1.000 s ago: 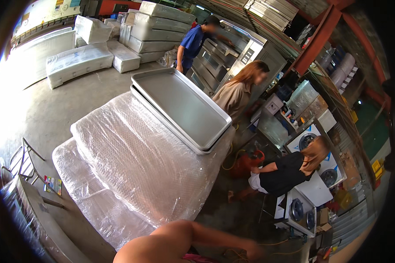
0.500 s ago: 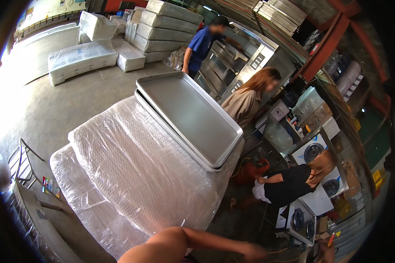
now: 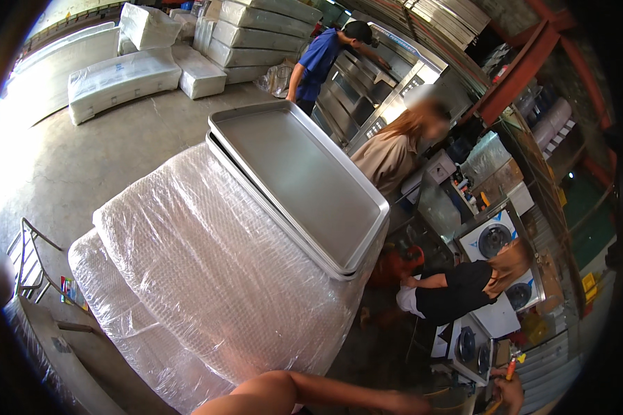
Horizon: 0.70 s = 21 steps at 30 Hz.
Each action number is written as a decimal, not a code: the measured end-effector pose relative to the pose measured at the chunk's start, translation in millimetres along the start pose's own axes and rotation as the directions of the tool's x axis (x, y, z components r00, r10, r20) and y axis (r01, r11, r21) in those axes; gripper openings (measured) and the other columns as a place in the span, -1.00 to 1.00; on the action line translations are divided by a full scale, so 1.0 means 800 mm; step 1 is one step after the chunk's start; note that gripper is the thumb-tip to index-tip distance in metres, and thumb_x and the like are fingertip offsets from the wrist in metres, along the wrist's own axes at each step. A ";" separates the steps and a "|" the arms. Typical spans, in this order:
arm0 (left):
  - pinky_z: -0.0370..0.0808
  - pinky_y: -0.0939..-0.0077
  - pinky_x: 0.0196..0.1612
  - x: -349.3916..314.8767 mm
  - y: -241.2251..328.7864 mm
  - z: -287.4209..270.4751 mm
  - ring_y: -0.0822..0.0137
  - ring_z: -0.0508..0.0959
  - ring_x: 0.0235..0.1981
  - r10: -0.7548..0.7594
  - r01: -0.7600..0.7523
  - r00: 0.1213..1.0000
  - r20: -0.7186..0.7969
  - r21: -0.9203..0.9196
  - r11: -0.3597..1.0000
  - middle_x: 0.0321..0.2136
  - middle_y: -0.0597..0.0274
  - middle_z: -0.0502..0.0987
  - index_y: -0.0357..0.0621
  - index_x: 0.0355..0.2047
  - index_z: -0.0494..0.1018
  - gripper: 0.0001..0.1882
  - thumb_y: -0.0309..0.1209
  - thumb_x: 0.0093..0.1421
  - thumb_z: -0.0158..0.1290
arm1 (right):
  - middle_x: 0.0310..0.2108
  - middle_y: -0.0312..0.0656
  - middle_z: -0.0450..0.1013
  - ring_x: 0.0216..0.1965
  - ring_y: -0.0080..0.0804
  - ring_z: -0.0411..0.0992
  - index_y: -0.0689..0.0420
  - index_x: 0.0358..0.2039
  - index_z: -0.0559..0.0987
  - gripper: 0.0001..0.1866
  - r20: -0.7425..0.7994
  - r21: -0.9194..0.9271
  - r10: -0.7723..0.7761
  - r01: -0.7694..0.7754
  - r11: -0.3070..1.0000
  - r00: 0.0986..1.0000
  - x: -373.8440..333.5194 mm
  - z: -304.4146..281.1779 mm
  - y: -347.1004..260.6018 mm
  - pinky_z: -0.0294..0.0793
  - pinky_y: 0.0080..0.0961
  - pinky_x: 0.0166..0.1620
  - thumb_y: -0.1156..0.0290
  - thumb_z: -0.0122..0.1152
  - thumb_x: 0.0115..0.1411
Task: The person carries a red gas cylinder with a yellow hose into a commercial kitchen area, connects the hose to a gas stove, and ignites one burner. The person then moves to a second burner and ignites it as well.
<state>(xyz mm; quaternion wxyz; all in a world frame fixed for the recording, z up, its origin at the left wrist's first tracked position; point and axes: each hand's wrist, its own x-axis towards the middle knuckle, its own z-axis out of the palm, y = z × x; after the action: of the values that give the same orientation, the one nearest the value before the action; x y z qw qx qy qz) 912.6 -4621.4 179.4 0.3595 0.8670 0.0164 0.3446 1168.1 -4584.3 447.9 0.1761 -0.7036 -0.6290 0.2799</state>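
My left arm comes in from the lower edge and bends across to the right. My left hand [image 3: 410,403] at its end is smeared by motion, so its fingers cannot be made out. Farther right, low in the picture, my right hand [image 3: 511,393] is closed around a slim orange-red stick-like tool [image 3: 511,369] with a yellow end. A thin yellowish cord [image 3: 457,393] runs between the hands. Beyond my left arm lies a large bubble-wrapped bundle [image 3: 208,256], with a stack of grey metal baking trays [image 3: 298,180] on top; neither hand touches them.
A person in black [image 3: 457,290] bends beside gas burners [image 3: 495,238] and a red gas cylinder [image 3: 401,263]. Two others, in beige [image 3: 387,159] and blue [image 3: 320,66], stand by a steel oven [image 3: 356,97]. Wrapped boxes [image 3: 124,79] line the back; a metal-framed chair [image 3: 31,256] stands left.
The view has shifted slightly. My left arm sits lower, its hand still blurred. My right hand with the orange-red tool shows more fully at the lower right.
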 end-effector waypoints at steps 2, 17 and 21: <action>0.50 -0.01 -0.23 -0.003 0.015 -0.024 -0.11 0.58 -0.31 0.066 -0.067 0.998 0.010 0.077 0.995 -0.39 -0.12 0.60 -0.20 -0.36 0.58 -0.73 -0.25 0.08 0.08 | -0.64 -0.15 0.42 -0.81 -0.39 0.32 0.29 -0.11 0.53 -0.69 0.047 0.034 -0.008 0.007 0.999 0.999 0.001 0.006 -0.008 0.28 -0.45 -0.76 0.58 0.06 0.10; 0.52 0.04 -0.15 -0.045 0.088 -0.094 -0.05 0.61 -0.23 -0.056 0.080 0.986 -0.158 0.152 0.985 -0.32 -0.09 0.61 -0.11 -0.25 0.59 -0.62 -0.10 0.04 0.16 | -0.70 -0.19 0.40 -0.78 -0.43 0.32 0.26 -0.03 0.53 -0.64 0.213 -0.047 0.028 -0.018 0.999 0.977 0.001 0.075 -0.098 0.31 -0.51 -0.72 0.60 0.02 0.13; 0.46 0.07 0.09 -0.040 0.070 -0.081 -0.07 0.52 0.03 -0.161 0.163 0.981 -0.109 0.009 0.987 -0.05 -0.16 0.54 -0.26 -0.08 0.51 -0.57 -0.23 0.11 0.16 | -0.69 -0.17 0.41 -0.79 -0.42 0.32 0.24 -0.01 0.53 -0.61 0.203 -0.029 0.050 -0.045 0.999 0.978 0.000 0.071 -0.087 0.32 -0.49 -0.71 0.59 0.04 0.11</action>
<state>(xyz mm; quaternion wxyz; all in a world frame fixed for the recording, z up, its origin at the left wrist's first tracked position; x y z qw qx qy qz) 836.8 -4632.0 228.8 0.3773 0.8461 0.1094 0.3602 1078.8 -4580.1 445.3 0.0956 -0.6881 -0.6301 0.3469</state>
